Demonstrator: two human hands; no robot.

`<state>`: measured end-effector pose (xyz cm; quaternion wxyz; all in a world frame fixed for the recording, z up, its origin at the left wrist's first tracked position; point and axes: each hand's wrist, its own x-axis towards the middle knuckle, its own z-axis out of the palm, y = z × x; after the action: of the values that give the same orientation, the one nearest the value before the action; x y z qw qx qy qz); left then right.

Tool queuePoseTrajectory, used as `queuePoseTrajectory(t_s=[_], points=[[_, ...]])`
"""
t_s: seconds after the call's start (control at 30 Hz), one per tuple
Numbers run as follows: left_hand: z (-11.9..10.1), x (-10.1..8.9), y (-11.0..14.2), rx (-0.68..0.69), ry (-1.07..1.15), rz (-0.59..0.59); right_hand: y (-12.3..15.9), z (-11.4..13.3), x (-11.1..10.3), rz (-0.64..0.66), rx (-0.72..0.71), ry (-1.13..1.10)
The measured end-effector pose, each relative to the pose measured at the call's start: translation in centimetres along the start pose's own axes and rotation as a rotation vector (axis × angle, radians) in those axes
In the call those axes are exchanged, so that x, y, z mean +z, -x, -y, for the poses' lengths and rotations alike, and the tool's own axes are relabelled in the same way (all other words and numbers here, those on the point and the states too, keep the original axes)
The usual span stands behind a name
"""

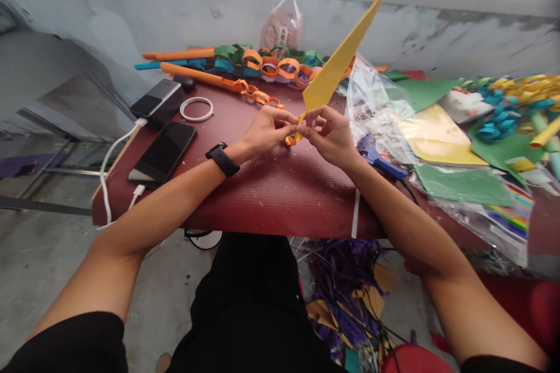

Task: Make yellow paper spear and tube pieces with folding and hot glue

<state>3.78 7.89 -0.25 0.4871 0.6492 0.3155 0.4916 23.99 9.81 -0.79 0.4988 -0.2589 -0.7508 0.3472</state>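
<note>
A long yellow paper piece [335, 70], wide low down and tapering to a point at the upper right, rises from between my hands. My left hand [275, 127] pinches the narrow lower end from the left. From the right, my right hand [329, 135] grips the same end, its fingertips meeting those of the left. A small orange and yellow paper loop [294, 139] hangs just under the fingertips; how it joins the yellow piece is hidden. Behind the left hand lies an orange paper chain [258, 95] with a rolled orange tube [196, 76] at its end.
A phone [163, 154], a black and grey box [158, 104] and a coiled white cable [196, 109] lie left. Right of my hands are a blue glue gun [380, 157], plastic bags [371, 93] and green paper [429, 93]. A bottle [283, 20] stands at the back.
</note>
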Motion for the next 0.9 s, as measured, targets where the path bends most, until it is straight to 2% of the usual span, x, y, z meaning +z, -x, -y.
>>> queuePoseTrajectory(t_s=[0.27,0.4,0.5,0.6,0.77,0.9], points=[[-0.3,0.4,0.1,-0.100,0.006,-0.029,0.0,-0.1,0.2,-0.020,0.110,-0.049],[-0.8,0.5,0.2,-0.132,0.029,-0.056,-0.2,0.1,-0.2,-0.016,0.113,-0.046],[-1.2,0.4,0.4,-0.139,0.017,-0.014,-0.2,0.1,-0.3,-0.021,0.117,-0.026],[-1.3,0.3,0.5,-0.067,-0.101,0.037,-0.2,0.1,-0.3,-0.023,0.118,-0.023],[-0.7,0.1,0.3,0.165,-0.398,-0.029,-0.4,0.1,-0.4,-0.014,0.109,-0.035],[-0.5,0.0,0.3,0.219,-0.473,-0.013,-0.4,0.1,-0.6,-0.025,0.120,-0.041]])
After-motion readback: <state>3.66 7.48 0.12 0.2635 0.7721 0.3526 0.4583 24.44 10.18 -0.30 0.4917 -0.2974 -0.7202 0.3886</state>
